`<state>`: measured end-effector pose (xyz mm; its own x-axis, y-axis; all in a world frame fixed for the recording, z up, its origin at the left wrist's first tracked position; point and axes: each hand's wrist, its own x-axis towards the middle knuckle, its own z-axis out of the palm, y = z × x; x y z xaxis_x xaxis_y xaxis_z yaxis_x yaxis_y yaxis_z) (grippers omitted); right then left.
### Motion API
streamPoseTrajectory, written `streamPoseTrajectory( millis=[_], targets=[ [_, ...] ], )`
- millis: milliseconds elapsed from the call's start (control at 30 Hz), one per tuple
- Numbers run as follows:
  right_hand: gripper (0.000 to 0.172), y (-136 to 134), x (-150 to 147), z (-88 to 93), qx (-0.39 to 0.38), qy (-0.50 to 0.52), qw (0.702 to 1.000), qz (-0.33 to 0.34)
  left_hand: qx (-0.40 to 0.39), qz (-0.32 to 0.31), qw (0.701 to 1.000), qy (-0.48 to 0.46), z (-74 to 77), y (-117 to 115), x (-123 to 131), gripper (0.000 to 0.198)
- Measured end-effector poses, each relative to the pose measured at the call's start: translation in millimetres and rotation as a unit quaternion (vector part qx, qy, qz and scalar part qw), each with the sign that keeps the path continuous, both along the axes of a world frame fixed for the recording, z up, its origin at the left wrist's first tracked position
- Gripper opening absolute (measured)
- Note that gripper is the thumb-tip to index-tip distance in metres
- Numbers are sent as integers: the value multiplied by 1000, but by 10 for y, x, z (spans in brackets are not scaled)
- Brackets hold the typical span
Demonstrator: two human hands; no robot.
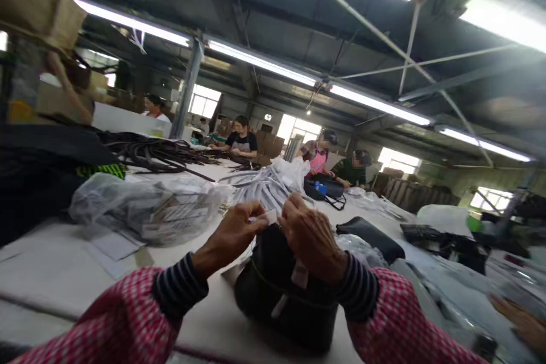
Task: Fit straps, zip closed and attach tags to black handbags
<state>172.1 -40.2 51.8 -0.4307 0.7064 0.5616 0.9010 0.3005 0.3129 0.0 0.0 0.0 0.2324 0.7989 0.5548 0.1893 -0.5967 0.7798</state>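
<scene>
A black bag (pixel 294 313) stands on the white table in front of me. Both hands are at its top edge. My left hand (pixel 236 233) pinches a small white tag (pixel 270 216) between thumb and forefinger, just left of the bag's top. Close beside it, my right hand (pixel 309 233) is closed, fingers bent down at the bag's upper edge; what they grip is hidden behind the knuckles. A pale strip (pixel 300 274) hangs under my right palm against the bag, and another short pale strip (pixel 279 306) shows lower on its front.
Clear plastic bags with papers (pixel 157 210) lie at left, near dark straps (pixel 153 151). Behind the bag is a heap of grey-white strips (pixel 267 185). A black pouch (pixel 371 238) lies at right. Several people work across the table; another person's hand (pixel 518 318) shows at lower right.
</scene>
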Motion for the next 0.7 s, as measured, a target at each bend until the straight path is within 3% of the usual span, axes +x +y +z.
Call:
streamPoseTrajectory(
  millis=[133,267,467,533,700],
  targets=[
    [13,22,-17,25,-22,7,1000,-8,0,-7,1000,-7,-23,35,-7,16],
    [9,72,11,59,-54,70,995,37,-14,5,1000,-9,-20,51,3,16],
    [7,185,136,83,-165,259,935,179,-38,32,998,-26,32,68,-39,19],
    [2,198,182,80,-186,263,924,207,-71,5,997,-40,42,77,-61,18],
    [18,205,225,23,-176,229,929,233,-199,-29,978,-63,42,99,-50,25]
  ],
)
